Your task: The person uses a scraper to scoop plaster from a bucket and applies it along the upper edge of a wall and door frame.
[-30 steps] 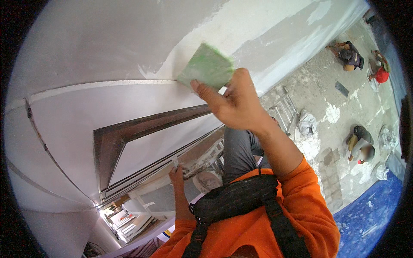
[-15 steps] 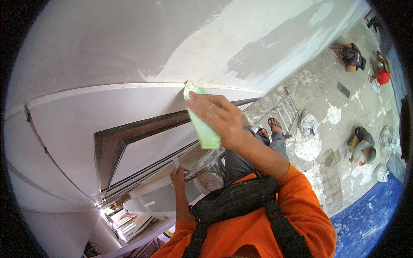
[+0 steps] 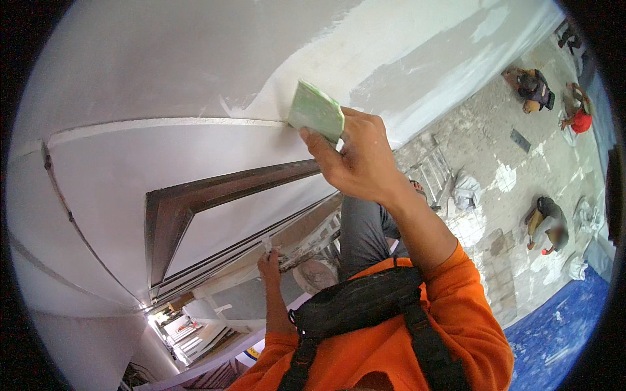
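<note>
My right hand is closed on a folded sheet of green sandpaper, thumb on one side and fingers on the other. The sheet stands tilted up at the pale patched wall, just above the rough white ledge; whether it touches the wall is hard to tell. Lower down, my left hand is curled closed near the ladder-like metal piece, with a small whitish thing sticking up from it that I cannot make out.
Below the ledge runs a dark brown frame. A round whitish tub sits beside my leg. On the stained floor to the right are a ladder, a pale sack, several people, and a blue sheet.
My right hand has lifted off the ledge and turned, moving right. The sandpaper has swung up from hanging over the ledge to the wall above it. My left hand stays put.
</note>
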A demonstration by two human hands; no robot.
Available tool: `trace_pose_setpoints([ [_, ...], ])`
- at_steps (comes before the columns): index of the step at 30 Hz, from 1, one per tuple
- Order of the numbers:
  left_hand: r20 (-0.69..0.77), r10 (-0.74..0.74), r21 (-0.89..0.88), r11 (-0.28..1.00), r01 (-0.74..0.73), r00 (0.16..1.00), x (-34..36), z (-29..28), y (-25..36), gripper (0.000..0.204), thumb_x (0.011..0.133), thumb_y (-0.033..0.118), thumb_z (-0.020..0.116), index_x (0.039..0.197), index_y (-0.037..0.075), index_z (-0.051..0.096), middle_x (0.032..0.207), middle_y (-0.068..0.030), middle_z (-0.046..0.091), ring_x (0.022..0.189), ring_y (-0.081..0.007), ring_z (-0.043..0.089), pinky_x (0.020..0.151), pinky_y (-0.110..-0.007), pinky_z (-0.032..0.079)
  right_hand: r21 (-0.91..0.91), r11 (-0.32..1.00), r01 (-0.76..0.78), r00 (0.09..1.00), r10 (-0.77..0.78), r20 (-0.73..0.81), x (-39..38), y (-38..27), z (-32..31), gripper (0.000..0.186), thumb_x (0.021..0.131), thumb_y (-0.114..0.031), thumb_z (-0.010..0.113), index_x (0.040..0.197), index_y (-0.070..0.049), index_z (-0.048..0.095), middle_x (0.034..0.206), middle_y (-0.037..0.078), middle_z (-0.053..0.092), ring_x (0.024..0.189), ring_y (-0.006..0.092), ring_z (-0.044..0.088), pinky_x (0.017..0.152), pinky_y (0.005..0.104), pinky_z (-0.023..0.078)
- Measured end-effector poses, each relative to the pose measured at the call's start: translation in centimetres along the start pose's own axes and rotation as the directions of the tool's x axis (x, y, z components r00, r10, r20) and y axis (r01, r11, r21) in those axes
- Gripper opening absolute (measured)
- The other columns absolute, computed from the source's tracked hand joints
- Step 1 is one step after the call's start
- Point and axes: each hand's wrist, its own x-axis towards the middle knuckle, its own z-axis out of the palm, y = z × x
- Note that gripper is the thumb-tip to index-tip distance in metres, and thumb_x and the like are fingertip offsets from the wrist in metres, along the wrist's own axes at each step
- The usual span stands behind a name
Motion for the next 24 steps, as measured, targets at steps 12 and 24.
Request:
trace_pose_setpoints([
  [12, -0.275, -0.199, -0.185, 0.971, 0.152, 0.94, -4.1, -0.8, -7.7, 0.036, 0.096, 0.037, 0.066, 0.097, 0.001, 0.067, 0.075, -0.0063, 0.06, 0.064, -0.0199, 0.054, 0.063, -0.039, 0.045, 0.546, 0.685, -0.482, 0.838, 0.543, 0.059, -6.5, 3.3, -2.3, 0.027, 0.085, -0.018, 0.078, 0.105, -0.001, 0.072, 0.093, 0.008, 0.074, 0.076, 0.0167, 0.069, 0.07, 0.0293, 0.053],
  [24, 0.439, -0.616, -0.399, 0.518, 0.757, 0.654, -17.2, 0.8, -2.2, 0.041, 0.082, 0.046, 0.082, 0.094, 0.012, 0.061, 0.069, 0.0017, 0.05, 0.047, -0.0075, 0.041, 0.036, -0.026, 0.029, 0.412, 0.403, -0.817, 0.53, 0.806, 0.263, -19.1, 9.8, 0.7, 0.022, 0.09, -0.014, 0.074, 0.103, 0.002, 0.068, 0.098, 0.009, 0.071, 0.086, 0.0175, 0.068, 0.076, 0.0303, 0.054],
])
